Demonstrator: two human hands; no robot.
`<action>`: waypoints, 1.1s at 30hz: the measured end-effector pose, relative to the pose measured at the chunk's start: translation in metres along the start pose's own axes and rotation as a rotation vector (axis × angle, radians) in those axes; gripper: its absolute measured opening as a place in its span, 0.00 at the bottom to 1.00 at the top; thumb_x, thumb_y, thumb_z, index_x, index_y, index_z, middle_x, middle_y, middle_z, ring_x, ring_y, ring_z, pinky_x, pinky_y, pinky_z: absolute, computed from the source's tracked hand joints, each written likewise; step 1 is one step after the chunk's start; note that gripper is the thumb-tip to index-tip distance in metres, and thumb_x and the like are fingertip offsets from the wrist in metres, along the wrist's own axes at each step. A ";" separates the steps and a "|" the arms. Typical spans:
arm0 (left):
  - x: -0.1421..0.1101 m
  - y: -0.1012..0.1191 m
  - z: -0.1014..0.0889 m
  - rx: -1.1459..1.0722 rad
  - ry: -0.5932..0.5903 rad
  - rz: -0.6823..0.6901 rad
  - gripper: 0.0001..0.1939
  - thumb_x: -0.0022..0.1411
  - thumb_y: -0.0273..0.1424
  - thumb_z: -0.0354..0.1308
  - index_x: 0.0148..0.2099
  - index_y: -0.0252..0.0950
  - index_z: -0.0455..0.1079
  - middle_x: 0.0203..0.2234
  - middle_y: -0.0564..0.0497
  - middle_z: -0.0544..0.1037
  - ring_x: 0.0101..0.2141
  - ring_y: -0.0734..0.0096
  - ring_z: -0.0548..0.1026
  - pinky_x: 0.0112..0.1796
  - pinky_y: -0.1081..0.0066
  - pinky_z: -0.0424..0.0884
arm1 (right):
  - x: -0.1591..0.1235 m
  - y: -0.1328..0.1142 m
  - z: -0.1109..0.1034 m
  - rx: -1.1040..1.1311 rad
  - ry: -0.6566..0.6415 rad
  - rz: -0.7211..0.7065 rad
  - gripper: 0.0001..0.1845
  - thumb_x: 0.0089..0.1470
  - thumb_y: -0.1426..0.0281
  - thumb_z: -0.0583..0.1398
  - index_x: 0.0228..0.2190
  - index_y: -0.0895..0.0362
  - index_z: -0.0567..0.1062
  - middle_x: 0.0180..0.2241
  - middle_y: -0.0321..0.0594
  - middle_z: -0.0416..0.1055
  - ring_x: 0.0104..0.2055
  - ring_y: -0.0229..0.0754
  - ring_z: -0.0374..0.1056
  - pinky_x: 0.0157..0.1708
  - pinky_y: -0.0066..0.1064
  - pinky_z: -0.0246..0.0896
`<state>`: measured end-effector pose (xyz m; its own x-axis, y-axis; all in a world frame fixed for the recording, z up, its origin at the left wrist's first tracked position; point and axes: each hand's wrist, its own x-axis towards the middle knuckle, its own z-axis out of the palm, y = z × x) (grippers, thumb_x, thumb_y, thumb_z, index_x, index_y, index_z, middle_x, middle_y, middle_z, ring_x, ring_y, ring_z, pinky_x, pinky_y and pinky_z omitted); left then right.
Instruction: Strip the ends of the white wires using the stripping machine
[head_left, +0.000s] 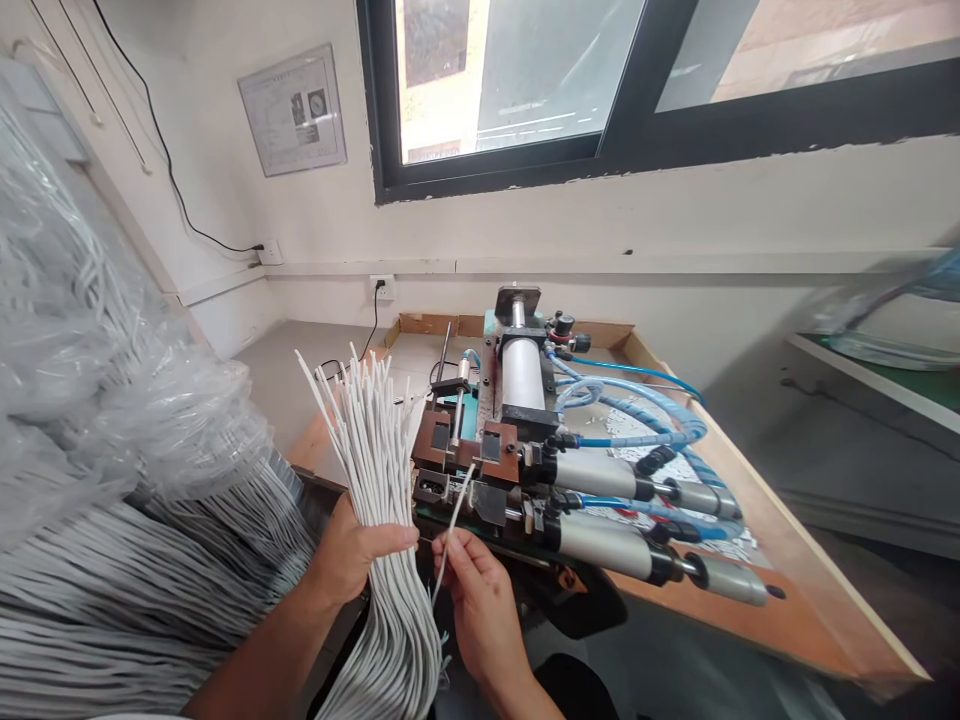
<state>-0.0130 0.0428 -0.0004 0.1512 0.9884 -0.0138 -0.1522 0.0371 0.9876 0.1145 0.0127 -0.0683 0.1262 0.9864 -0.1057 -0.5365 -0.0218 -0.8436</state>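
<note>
My left hand (352, 555) is closed around a thick bundle of white cables (375, 450) whose cut ends fan upward. My right hand (476, 590) pinches a single white cable (456, 518) and holds its tip at the jaws of a pneumatic stripping machine (480, 450). The bundle's lower part hangs down between my two hands.
The machine sits on a wooden board (750, 560) with grey air cylinders (622, 545) and blue hoses (637, 400) on its right. A large heap of white cables in clear plastic (97, 500) fills the left. A window and wall sockets (382, 288) are behind.
</note>
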 end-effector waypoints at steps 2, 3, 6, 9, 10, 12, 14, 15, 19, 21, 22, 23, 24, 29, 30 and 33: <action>0.001 0.001 0.000 -0.027 0.011 -0.007 0.09 0.40 0.21 0.62 0.29 0.32 0.71 0.20 0.55 0.73 0.22 0.73 0.67 0.28 0.72 0.63 | 0.004 -0.002 0.001 0.107 0.049 0.055 0.11 0.44 0.63 0.62 0.23 0.59 0.73 0.22 0.36 0.65 0.23 0.33 0.54 0.24 0.25 0.51; 0.002 0.002 -0.001 -0.038 0.019 -0.006 0.09 0.39 0.21 0.62 0.28 0.32 0.71 0.20 0.55 0.73 0.22 0.73 0.68 0.27 0.72 0.64 | 0.005 -0.003 0.002 0.153 0.057 0.086 0.11 0.42 0.63 0.63 0.22 0.59 0.73 0.22 0.36 0.65 0.22 0.33 0.54 0.23 0.25 0.51; 0.004 0.007 -0.001 -0.048 0.030 -0.017 0.07 0.39 0.21 0.62 0.26 0.32 0.71 0.19 0.54 0.73 0.22 0.73 0.68 0.27 0.72 0.64 | 0.007 -0.009 0.005 0.268 0.054 0.189 0.11 0.38 0.64 0.66 0.21 0.60 0.73 0.21 0.35 0.65 0.22 0.32 0.54 0.22 0.23 0.50; 0.005 0.010 -0.001 -0.032 0.029 -0.040 0.05 0.40 0.22 0.62 0.25 0.31 0.72 0.19 0.54 0.73 0.22 0.72 0.68 0.27 0.72 0.64 | 0.005 -0.014 0.008 0.317 0.026 0.243 0.11 0.38 0.65 0.66 0.20 0.60 0.73 0.20 0.35 0.64 0.21 0.31 0.54 0.21 0.22 0.50; 0.005 0.011 -0.001 -0.027 0.031 -0.042 0.04 0.39 0.22 0.62 0.24 0.31 0.72 0.18 0.54 0.73 0.22 0.73 0.68 0.27 0.72 0.64 | 0.004 -0.016 0.009 0.318 0.010 0.243 0.11 0.38 0.65 0.66 0.20 0.60 0.73 0.20 0.34 0.63 0.21 0.31 0.54 0.21 0.22 0.50; 0.005 0.012 -0.001 -0.025 0.042 -0.035 0.05 0.39 0.22 0.63 0.24 0.32 0.72 0.19 0.54 0.73 0.22 0.73 0.68 0.27 0.73 0.64 | 0.003 -0.018 0.009 0.313 -0.010 0.221 0.10 0.40 0.66 0.65 0.19 0.60 0.72 0.20 0.34 0.63 0.21 0.31 0.53 0.21 0.22 0.50; 0.005 0.012 -0.001 -0.029 0.043 -0.029 0.05 0.38 0.21 0.63 0.23 0.32 0.72 0.19 0.54 0.73 0.22 0.73 0.68 0.27 0.73 0.64 | 0.002 -0.019 0.009 0.317 0.000 0.195 0.10 0.40 0.66 0.65 0.20 0.60 0.72 0.20 0.34 0.62 0.21 0.31 0.53 0.21 0.22 0.50; 0.006 0.011 -0.001 -0.033 0.040 -0.031 0.05 0.39 0.21 0.62 0.23 0.32 0.72 0.18 0.54 0.73 0.22 0.73 0.68 0.27 0.73 0.64 | 0.003 -0.019 0.009 0.324 0.010 0.190 0.10 0.40 0.66 0.65 0.20 0.60 0.72 0.20 0.34 0.62 0.21 0.31 0.53 0.21 0.22 0.50; 0.007 0.010 0.000 -0.065 0.040 -0.041 0.07 0.38 0.21 0.62 0.25 0.32 0.73 0.18 0.55 0.73 0.22 0.73 0.68 0.27 0.72 0.64 | 0.008 -0.018 0.008 0.367 0.019 0.232 0.10 0.39 0.67 0.66 0.20 0.60 0.72 0.19 0.33 0.62 0.21 0.30 0.53 0.20 0.22 0.49; 0.008 0.010 0.000 -0.070 0.039 -0.044 0.07 0.38 0.21 0.63 0.25 0.32 0.73 0.19 0.55 0.73 0.22 0.73 0.68 0.27 0.72 0.65 | 0.011 -0.018 0.008 0.402 0.021 0.270 0.10 0.37 0.68 0.66 0.20 0.60 0.72 0.19 0.33 0.62 0.20 0.30 0.53 0.19 0.22 0.49; 0.008 0.010 0.000 -0.070 0.038 -0.045 0.07 0.38 0.21 0.63 0.25 0.32 0.72 0.19 0.54 0.73 0.22 0.73 0.68 0.27 0.72 0.65 | 0.012 -0.018 0.008 0.421 0.025 0.287 0.10 0.36 0.68 0.66 0.20 0.60 0.71 0.19 0.33 0.62 0.20 0.30 0.54 0.18 0.22 0.48; 0.008 0.011 0.000 -0.074 0.041 -0.044 0.07 0.37 0.21 0.63 0.25 0.32 0.72 0.19 0.54 0.73 0.22 0.73 0.69 0.27 0.72 0.65 | 0.013 -0.018 0.008 0.439 0.026 0.302 0.10 0.36 0.69 0.67 0.20 0.60 0.71 0.19 0.33 0.62 0.20 0.30 0.54 0.18 0.22 0.48; 0.007 0.012 0.001 -0.080 0.045 -0.040 0.08 0.38 0.21 0.63 0.26 0.32 0.72 0.19 0.54 0.74 0.22 0.73 0.69 0.28 0.72 0.65 | 0.014 -0.018 0.008 0.454 0.025 0.317 0.10 0.35 0.69 0.67 0.20 0.60 0.71 0.19 0.33 0.61 0.19 0.30 0.54 0.18 0.22 0.48; 0.007 0.016 0.004 -0.080 0.053 -0.028 0.09 0.38 0.21 0.62 0.28 0.32 0.72 0.21 0.54 0.74 0.24 0.71 0.69 0.29 0.71 0.65 | 0.014 -0.021 0.010 0.512 0.024 0.378 0.10 0.34 0.70 0.67 0.20 0.61 0.71 0.18 0.32 0.61 0.19 0.30 0.53 0.16 0.21 0.46; 0.007 0.017 0.005 -0.082 0.057 -0.023 0.11 0.38 0.20 0.62 0.29 0.31 0.72 0.21 0.54 0.74 0.24 0.71 0.69 0.29 0.70 0.65 | 0.015 -0.021 0.010 0.515 0.028 0.384 0.10 0.34 0.70 0.67 0.20 0.61 0.71 0.18 0.32 0.61 0.19 0.30 0.53 0.16 0.21 0.46; 0.006 0.017 0.005 -0.093 0.070 0.003 0.16 0.37 0.20 0.62 0.34 0.32 0.72 0.23 0.54 0.74 0.25 0.70 0.69 0.30 0.69 0.66 | 0.015 -0.021 0.012 0.491 0.031 0.386 0.10 0.34 0.70 0.67 0.20 0.60 0.71 0.18 0.33 0.61 0.19 0.30 0.53 0.16 0.22 0.46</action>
<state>-0.0095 0.0488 0.0175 0.0823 0.9963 -0.0246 -0.2434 0.0441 0.9689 0.1178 0.0302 -0.0463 -0.1329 0.9171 -0.3759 -0.8681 -0.2907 -0.4024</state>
